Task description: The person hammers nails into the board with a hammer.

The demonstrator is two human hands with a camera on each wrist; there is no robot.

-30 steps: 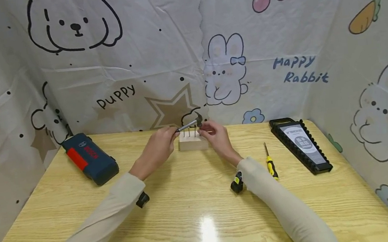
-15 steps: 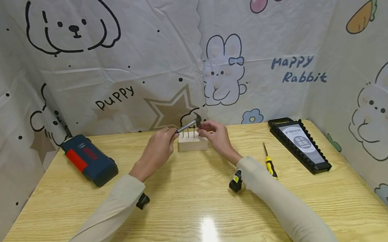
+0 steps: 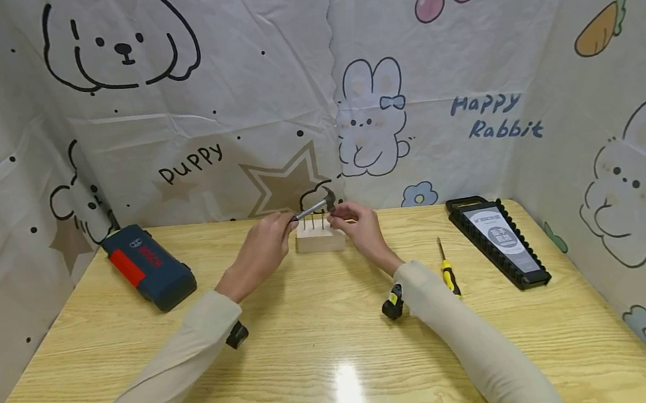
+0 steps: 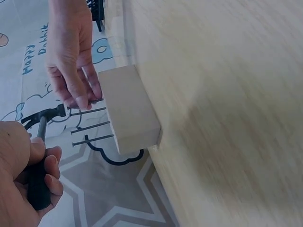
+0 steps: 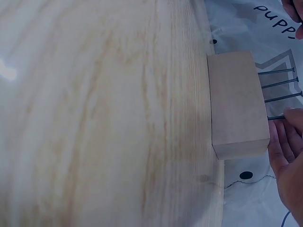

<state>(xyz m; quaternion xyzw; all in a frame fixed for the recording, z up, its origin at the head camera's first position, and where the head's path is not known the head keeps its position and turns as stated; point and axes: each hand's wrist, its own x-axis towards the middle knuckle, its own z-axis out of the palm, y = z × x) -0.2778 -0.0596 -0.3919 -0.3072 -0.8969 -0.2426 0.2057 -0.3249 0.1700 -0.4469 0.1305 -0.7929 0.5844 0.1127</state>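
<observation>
Pinching a nail (image 4: 87,100), right-hand fingers (image 4: 78,92) flank the hammer (image 3: 316,207).

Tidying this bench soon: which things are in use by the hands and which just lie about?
In use: small black-handled hammer in left hand; thin steel nails, one pinched by right hand; pale wooden block.

Lying about: blue-red tool case; yellow-handled screwdriver; black socket rail.

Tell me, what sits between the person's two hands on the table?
In the head view, a small wood block with nails standing in it sits between the left hand and right hand.
</observation>
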